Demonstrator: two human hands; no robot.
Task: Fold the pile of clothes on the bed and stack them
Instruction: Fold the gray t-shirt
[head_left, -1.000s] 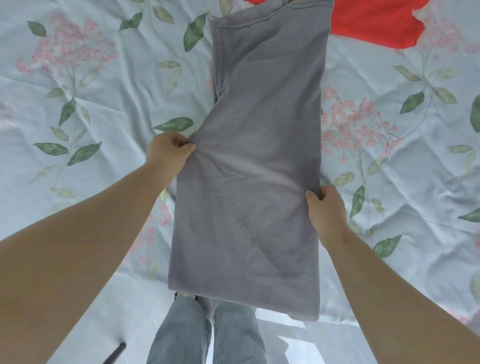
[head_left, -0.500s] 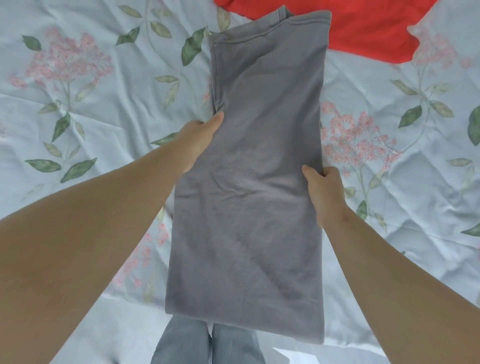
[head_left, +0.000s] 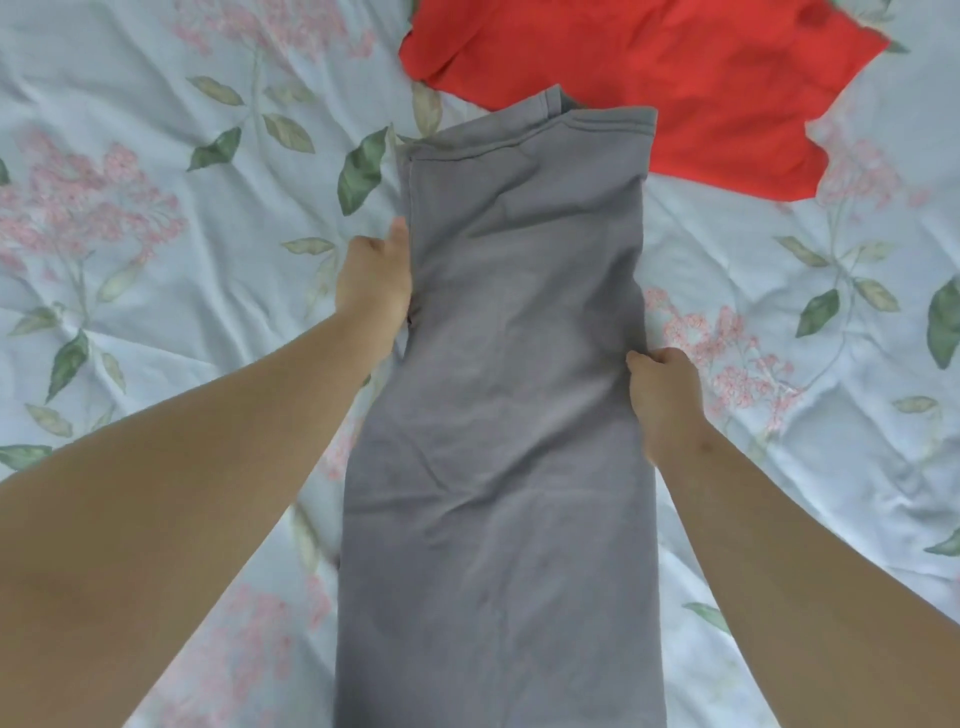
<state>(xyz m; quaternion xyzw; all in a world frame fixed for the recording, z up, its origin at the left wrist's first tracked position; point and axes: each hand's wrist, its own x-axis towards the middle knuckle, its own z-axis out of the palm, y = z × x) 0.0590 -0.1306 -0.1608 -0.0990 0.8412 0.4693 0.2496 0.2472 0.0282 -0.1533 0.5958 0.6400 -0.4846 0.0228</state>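
A grey jersey garment (head_left: 519, 415), folded lengthwise into a long narrow strip, is lying on a pale blue floral bedsheet (head_left: 156, 260) and stretching straight away from the person. Its near end is running out of the bottom of the view, and its hemmed far end is just overlapping the near edge of a crumpled red cloth garment (head_left: 675, 78) that is lying farther up the bed.

Both hands are working at the sides of the strip, one on each long edge, with the grey fabric lying between them. The left hand (head_left: 374, 280) is sitting against the left edge, about a third of the way down from the far hem, its thumb lying straight along the fold; its fingers are disappearing under the cloth (so whether they are gripping or merely slipped beneath it cannot be told). The right hand (head_left: 667, 400) is sitting lower down, on the right edge, nearer the person than the left hand is. It is pinching that edge, thumb pressing on top of the fabric and fingers curling in beside it. Soft creases are running across the grey cloth between the two hands.
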